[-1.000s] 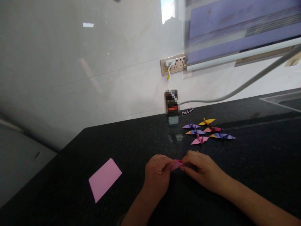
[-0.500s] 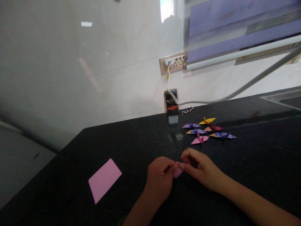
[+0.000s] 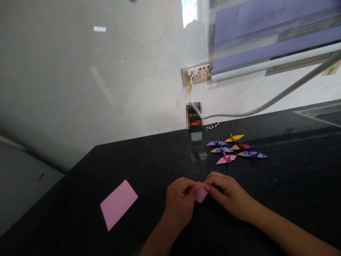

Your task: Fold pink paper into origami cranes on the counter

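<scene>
A small folded piece of pink origami paper (image 3: pixel 201 193) is held between my two hands, just above the dark countertop. My left hand (image 3: pixel 182 199) pinches its left edge between thumb and forefinger. On the other side my right hand (image 3: pixel 227 193) grips the upper right edge with its thumb and curled forefinger. The fingertips cover part of the upper edge. Beyond my hands lies a group of folded paper cranes; the nearest is a pink crane (image 3: pixel 226 158), with a yellow crane (image 3: pixel 233 137) farthest back and purple and red ones between.
A flat pink sheet stack (image 3: pixel 119 205) lies to the left on the black countertop (image 3: pixel 149 160). A pixelated box (image 3: pixel 194 115) stands against the wall beside a beaded string (image 3: pixel 212 126). A grey cable (image 3: pixel 266 105) runs right, below a wall socket (image 3: pixel 197 73).
My right forefinger has come down and closed onto the pink paper, where before it was raised. More of the paper's face now shows between my hands.
</scene>
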Available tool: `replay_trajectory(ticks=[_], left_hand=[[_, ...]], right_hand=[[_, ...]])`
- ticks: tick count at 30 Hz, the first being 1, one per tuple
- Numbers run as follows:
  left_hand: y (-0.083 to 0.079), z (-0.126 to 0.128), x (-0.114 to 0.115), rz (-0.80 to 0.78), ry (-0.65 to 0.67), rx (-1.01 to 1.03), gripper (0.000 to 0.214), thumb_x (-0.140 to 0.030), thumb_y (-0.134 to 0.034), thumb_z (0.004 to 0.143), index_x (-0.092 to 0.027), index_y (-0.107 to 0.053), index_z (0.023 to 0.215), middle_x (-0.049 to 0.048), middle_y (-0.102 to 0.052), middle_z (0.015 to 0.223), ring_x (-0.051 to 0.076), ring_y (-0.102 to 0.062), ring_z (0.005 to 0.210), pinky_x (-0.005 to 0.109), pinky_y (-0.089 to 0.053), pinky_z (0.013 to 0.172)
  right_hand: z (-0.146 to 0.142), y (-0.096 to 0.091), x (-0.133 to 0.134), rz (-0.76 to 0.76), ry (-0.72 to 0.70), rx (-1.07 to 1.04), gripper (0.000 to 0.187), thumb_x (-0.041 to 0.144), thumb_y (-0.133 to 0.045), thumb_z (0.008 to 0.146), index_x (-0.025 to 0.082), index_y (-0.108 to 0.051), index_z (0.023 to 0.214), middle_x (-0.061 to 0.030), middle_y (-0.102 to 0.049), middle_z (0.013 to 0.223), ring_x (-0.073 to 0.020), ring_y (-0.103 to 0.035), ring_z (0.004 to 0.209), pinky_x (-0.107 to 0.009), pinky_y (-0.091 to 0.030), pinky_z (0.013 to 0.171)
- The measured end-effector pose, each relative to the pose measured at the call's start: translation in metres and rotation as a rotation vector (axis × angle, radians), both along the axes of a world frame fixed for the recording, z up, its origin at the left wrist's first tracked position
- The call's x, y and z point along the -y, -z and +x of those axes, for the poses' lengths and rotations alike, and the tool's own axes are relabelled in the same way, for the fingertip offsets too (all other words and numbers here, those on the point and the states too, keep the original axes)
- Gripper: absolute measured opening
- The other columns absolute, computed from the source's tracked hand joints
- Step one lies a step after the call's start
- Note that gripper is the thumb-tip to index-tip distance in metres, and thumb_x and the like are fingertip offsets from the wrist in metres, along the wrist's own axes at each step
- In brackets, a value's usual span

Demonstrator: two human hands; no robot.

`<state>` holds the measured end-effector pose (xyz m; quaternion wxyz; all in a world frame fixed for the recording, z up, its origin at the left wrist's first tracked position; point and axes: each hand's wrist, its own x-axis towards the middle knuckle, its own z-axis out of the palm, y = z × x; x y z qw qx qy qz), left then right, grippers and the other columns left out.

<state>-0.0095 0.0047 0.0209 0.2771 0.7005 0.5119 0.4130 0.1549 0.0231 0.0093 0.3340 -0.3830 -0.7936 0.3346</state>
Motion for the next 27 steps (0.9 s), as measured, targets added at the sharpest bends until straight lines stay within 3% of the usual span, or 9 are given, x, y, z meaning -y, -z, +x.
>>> replay_trajectory(ticks=[17,22,27], left_hand=[[0.0010,-0.0037,0.0001,-0.064,-0.049,0.002,0.017,-0.022,-0.050,0.076,-0.015,-0.061,0.066,0.0011,-0.056,0.063,0.012,-0.051,0.060,0.022,-0.038,0.056],[0.0001,0.0016,0.0020,-0.084,0.019,0.021,0.018,-0.023,-0.050,0.076,-0.016,-0.061,0.064,0.0005,-0.056,0.061,0.011,-0.050,0.059,0.022,-0.038,0.055],[-0.0011,0.0018,0.0017,-0.054,-0.037,0.009,0.018,-0.021,-0.049,0.075,-0.015,-0.061,0.064,0.0002,-0.054,0.060,0.011,-0.049,0.058,0.022,-0.037,0.055]], right_hand=[[0.0049,-0.0003,-0.0057,-0.017,0.098,0.008,0.018,0.028,-0.049,0.078,0.016,-0.052,0.065,-0.0003,-0.051,0.065,-0.0118,-0.048,0.061,-0.023,-0.037,0.055],[0.0014,-0.0028,-0.0023,0.005,-0.013,-0.068,0.016,0.025,-0.043,0.082,0.017,-0.053,0.071,-0.0018,-0.052,0.072,-0.0119,-0.050,0.067,-0.023,-0.040,0.060],[0.0003,-0.0016,-0.0008,0.001,0.023,-0.038,0.017,0.021,-0.042,0.081,0.017,-0.052,0.067,-0.0012,-0.052,0.068,-0.0116,-0.049,0.063,-0.024,-0.040,0.058]])
